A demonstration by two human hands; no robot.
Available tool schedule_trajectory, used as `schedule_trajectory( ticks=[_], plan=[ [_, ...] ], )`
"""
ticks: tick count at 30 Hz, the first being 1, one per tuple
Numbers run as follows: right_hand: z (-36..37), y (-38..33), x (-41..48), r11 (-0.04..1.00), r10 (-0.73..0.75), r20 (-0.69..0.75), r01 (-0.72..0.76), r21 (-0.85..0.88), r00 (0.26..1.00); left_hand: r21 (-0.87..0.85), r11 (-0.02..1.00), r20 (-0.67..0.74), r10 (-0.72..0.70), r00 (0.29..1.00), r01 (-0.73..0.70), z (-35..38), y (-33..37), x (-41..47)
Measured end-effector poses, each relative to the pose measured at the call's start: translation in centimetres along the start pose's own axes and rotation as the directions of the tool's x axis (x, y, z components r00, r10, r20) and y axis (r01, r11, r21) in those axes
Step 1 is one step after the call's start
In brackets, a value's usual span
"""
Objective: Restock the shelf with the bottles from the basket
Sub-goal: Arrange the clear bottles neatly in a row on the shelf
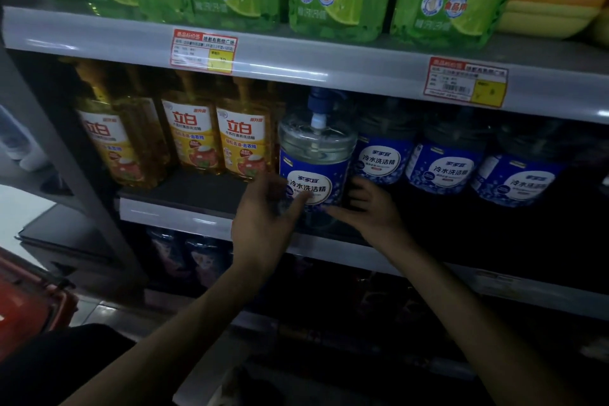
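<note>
Blue label, clear body: the bottle [316,155] stands upright at the front of the middle shelf [184,188]. It is the leftmost of a row of like blue-labelled bottles [445,168], just right of the yellow detergent bottles [244,142], and sits forward of its neighbours rather than in line with them.

Left grip [263,211]: released, fingers loosely extended, tips across the lower edge of the label. Contact likely; cannot confirm.
Right grip [369,208]: released, fingers spread low at the bottle's right side, in front of the next bottle. Touching or just clear: cannot tell.
Neither is wrapped round anything.

Step in hand (judgement): seating and squaring this bottle.
- Push low on the body with flat fingers from both sides, not at the pump, so it slides back without tipping.
- Bring it level with the row, label facing out.
- Pump head [318,99] sits close under the upper shelf rail [329,69], so slide, do not lift.
- Avoid nudging the yellow bottle at left.

Appearance: squat, round, transparent shoulder, clear liquid, white collar, dark blue pump. Blue wrap with a white oval and Chinese lettering, facing forward. Light is dim and the base is hidden behind the grips.

Red basket [26,300] at lower left edge; contents not visible.
</note>
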State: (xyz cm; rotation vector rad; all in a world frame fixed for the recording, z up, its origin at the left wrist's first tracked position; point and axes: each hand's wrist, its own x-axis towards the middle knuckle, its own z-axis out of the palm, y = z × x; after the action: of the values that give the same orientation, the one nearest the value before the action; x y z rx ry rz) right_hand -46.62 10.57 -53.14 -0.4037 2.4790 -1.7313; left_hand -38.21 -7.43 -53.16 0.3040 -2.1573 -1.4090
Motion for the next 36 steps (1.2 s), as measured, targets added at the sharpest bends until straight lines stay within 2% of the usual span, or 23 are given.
schedule_trajectory(
  ticks=[3,6,9,11,14,16,18,23,29,33,36],
  plan=[
    [-2.0,0.3,-0.3,0.995,0.026,-0.056,-0.031,-0.090,0.998,0.034,0.985,0.115,0.166,0.979,-0.171,1.2,0.9,-2.1],
    [-4.4,0.9,-0.7,0.959,-0.004,-0.163,-0.042,-0.279,0.987,0.103,0.922,0.277,0.333,0.901,-0.373,3.5,2.0,-3.1],
    [-7.1,1.8,-1.4,0.885,-0.045,-0.254,-0.079,-0.459,0.966,0.174,0.884,0.392,0.342,0.854,-0.434,6.3,2.5,-2.8],
    [-9.0,2.6,-2.3,0.844,-0.038,-0.305,-0.133,-0.520,0.952,0.266,0.838,0.504,0.299,0.810,-0.476,8.5,2.6,-2.4],
    [-11.0,3.7,-3.2,0.793,-0.031,-0.289,-0.153,-0.589,0.957,0.394,0.714,0.616,0.261,0.743,-0.578,11.8,2.8,-1.8],
    [-11.6,4.6,-3.1,0.712,-0.073,-0.255,-0.129,-0.690,0.964,0.456,0.639,0.622,0.268,0.735,-0.619,13.7,2.8,-1.3],
    [-11.8,5.5,-2.9,0.643,-0.123,-0.228,-0.097,-0.760,0.966,0.516,0.611,0.602,0.240,0.762,-0.601,15.1,2.6,-0.9],
    [-11.7,7.1,-2.5,0.662,-0.222,-0.221,-0.020,-0.749,0.950,0.588,0.620,0.547,0.169,0.820,-0.520,17.3,2.5,-1.1],
    [-12.5,7.2,-2.6,0.656,-0.232,-0.192,0.008,-0.755,0.954,0.592,0.627,0.533,0.165,0.830,-0.506,17.6,2.9,-1.2],
    [-14.3,6.9,-3.0,0.664,-0.262,-0.255,-0.018,-0.747,0.931,0.554,0.624,0.517,0.261,0.815,-0.551,17.7,3.1,-1.5],
    [-15.6,6.8,-3.5,0.649,-0.244,-0.397,-0.155,-0.745,0.885,0.448,0.598,0.512,0.438,0.739,-0.665,18.7,3.5,-1.7]
  ],
)
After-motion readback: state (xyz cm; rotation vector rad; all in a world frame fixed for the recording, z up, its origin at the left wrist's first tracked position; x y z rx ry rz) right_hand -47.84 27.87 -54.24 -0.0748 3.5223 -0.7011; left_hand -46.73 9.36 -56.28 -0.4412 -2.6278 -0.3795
